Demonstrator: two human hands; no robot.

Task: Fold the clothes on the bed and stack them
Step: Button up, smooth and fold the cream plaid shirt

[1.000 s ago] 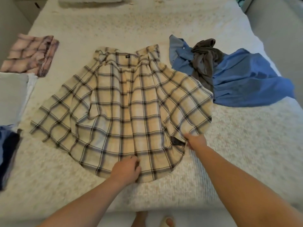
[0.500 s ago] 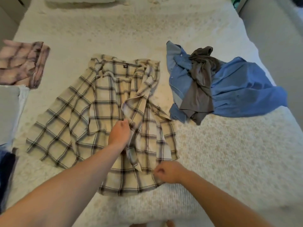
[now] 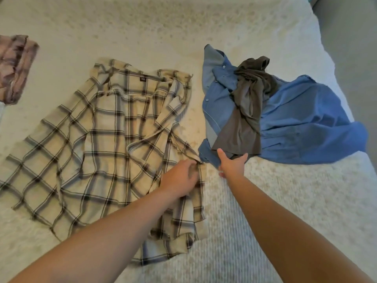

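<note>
A cream plaid shirt lies face down in the middle of the bed, its right side already turned in over the back, apparently the first lengthwise fold. The person's left hand rests on that folded edge, fingers curled into the cloth near the fold line, seemingly to pin it flat; whether they truly pinch the fabric is hard to tell from this angle. The right hand reaches just right of the shirt with thumb and fingers spread, holding nothing, near the hem of a grey garment heaped on a blue shirt. Both wait unfolded to the plaid shirt's right. A small dark label sits inside the plaid shirt's collar, its lettering too small to read. Far left of the shirt, a folded pink plaid garment lies at the bed's edge.
</note>
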